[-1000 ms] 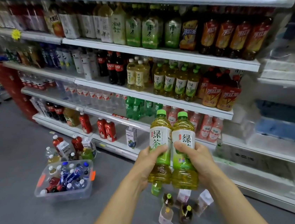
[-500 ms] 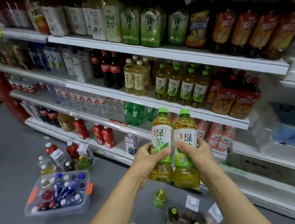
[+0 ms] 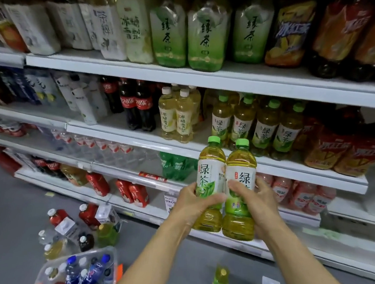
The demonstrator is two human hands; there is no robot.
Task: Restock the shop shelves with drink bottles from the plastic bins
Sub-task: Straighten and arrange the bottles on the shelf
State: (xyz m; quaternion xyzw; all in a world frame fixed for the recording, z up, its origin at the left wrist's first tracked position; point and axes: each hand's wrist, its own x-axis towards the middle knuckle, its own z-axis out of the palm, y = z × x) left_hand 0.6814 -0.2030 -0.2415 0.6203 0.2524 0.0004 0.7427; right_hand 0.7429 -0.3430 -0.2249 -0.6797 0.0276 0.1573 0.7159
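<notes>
Glossy clear plastic bottles [image 3: 225, 188]; matt white shelf [image 3: 212, 80].

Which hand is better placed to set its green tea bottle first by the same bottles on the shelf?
Probably the right hand. Its green tea bottle stands nearer the matching row, which runs off to the right above; the left hand would have to reach across it.

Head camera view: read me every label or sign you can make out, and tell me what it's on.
"绿茶": left-hand bottle and right-hand bottle.
"绿茶": green-capped shelf bottles; large top-shelf bottles.
"冰红茶": yellow-labelled large bottle.
Too blurred: cola bottles, red shelf strip, floor bottles.
</notes>
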